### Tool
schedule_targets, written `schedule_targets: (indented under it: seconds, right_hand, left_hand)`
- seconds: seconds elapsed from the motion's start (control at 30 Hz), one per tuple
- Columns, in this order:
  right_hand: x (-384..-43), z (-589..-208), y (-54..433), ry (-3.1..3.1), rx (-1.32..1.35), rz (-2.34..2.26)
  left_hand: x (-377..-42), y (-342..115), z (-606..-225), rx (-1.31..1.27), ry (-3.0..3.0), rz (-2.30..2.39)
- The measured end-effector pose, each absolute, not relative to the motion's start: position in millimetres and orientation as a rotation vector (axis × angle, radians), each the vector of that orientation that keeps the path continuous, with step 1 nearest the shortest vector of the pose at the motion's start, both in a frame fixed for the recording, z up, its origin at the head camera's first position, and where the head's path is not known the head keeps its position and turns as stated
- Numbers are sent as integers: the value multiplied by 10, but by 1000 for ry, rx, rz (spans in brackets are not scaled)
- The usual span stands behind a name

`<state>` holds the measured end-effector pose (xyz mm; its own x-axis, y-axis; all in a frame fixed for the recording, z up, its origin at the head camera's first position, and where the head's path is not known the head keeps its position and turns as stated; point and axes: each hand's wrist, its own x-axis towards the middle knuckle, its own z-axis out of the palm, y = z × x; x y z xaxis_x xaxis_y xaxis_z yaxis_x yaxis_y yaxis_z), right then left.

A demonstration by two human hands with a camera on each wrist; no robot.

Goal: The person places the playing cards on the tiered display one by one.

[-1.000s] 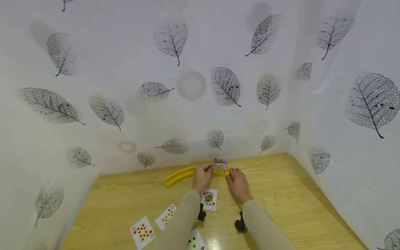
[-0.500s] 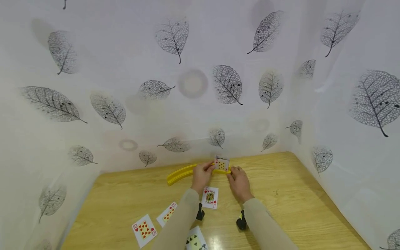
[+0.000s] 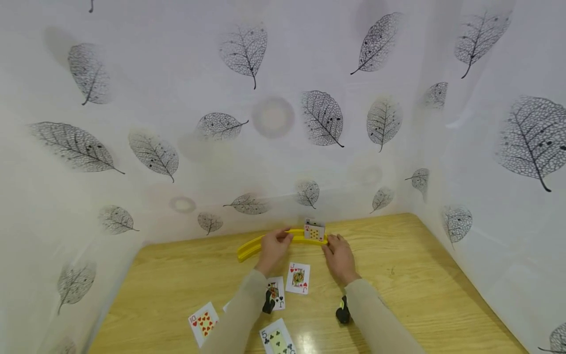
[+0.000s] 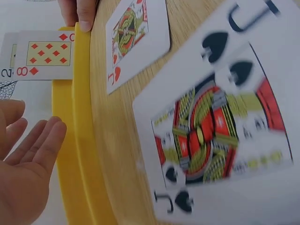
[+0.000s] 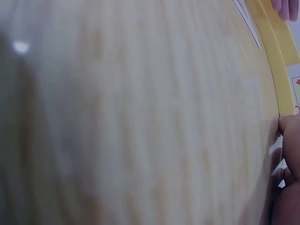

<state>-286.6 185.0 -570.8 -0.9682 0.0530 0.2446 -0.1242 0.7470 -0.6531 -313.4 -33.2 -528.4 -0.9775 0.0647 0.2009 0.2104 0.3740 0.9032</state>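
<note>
A curved yellow card holder lies near the back of the table. Upright in its right part stands an eight of diamonds, with a black 2 card behind it. My right hand grips the holder's right end, thumb in front and fingers behind. My left hand hovers at the holder's middle, left of the standing cards. Its fingers are loosely extended and hold nothing. A jack of hearts lies face up in front of the holder, beside a jack of spades.
Nearer the front lie a five of clubs and a ten of hearts. Another card is almost covered by my left sleeve. A leaf-patterned wall covering rises behind the wooden table.
The eight of diamonds has settled lower in the holder. My left hand has let go of it and moved left. The jack of spades has come into view from under the left arm.
</note>
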Motion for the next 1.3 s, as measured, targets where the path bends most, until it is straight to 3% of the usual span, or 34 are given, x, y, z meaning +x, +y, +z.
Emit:
schedule_targets:
  seconds: [0.43,0.77,1.3]
  right_hand:
    - [-2891,-5712,1848,-2721,65,1055]
    - [-2851,-5701,1837,-2729,53,1055]
    - [-2871,-5690,1844,-2747,41,1045]
  left_hand:
    - [-2808,-915,-5149,-473,-2615,-1460]
    - [-2490,-1448,-5082,-370,-2835,-1264]
    - [-2017,-2301,-5047,-435,-2939,-961]
